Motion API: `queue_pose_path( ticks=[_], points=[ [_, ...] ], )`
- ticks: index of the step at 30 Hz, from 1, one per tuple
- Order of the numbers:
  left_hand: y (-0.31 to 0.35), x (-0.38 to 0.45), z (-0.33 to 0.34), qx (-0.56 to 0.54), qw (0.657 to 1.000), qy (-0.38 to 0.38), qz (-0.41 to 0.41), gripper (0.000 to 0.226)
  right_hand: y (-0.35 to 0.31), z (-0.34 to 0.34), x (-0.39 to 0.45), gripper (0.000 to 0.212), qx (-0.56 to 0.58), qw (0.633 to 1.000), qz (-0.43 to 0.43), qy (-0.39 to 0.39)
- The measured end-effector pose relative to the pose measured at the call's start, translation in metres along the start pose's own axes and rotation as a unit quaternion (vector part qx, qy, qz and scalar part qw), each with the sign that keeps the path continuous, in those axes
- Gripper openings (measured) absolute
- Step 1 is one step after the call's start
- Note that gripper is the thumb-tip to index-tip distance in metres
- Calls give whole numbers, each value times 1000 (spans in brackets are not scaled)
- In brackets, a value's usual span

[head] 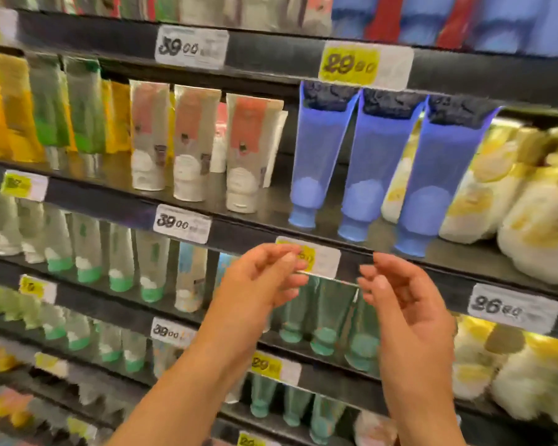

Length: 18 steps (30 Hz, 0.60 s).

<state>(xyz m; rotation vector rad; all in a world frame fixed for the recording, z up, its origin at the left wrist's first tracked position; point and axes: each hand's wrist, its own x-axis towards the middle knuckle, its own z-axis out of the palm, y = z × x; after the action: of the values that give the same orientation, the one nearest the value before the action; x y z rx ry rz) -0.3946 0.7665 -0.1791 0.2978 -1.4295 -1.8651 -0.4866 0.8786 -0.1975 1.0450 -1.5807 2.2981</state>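
In the head view, the landmark is the yellow-and-white price tag [323, 261] on the black shelf edge [432, 280], and both hands are raised in front of it. The left hand [258, 280] is just left of the tag. Its fingers are curled, and the fingertips [289, 256] cover the left part of the tag. The right hand [400, 296] is just right of the tag, also with curled fingers, and its palm is turned toward the left hand. A thin pale line [329, 279] runs under the tag from one hand's fingertips to the other's. The picture is blurred, so I cannot tell if the hands pinch this line or the tag, or only touch them.

Directly above the tag, three blue tubes [368, 169] stand on their caps. Above and to the left of the tag stand white tubes with pink labels [245, 152]. Left of the tag, a white tag reads 39.00 [182, 224]. Below the tag, green-capped tubes [323, 321] stand on the next shelf. Far right of the tag is a white tag with 26 [512, 309], and above it lie white-and-yellow packs [529, 204].
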Motion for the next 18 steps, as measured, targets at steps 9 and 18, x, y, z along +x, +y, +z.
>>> queue_pose_path(
  ticks=[9, 18],
  points=[
    [13, 51, 61, 41, 984, -173, -11, 18, -21, -24, 94, 32, -159, 968, -120, 152],
    [6, 58, 93, 92, 951, -294, 21, 45, -18, -26, 126, 23, -103, 993, 38, 39]
  ],
)
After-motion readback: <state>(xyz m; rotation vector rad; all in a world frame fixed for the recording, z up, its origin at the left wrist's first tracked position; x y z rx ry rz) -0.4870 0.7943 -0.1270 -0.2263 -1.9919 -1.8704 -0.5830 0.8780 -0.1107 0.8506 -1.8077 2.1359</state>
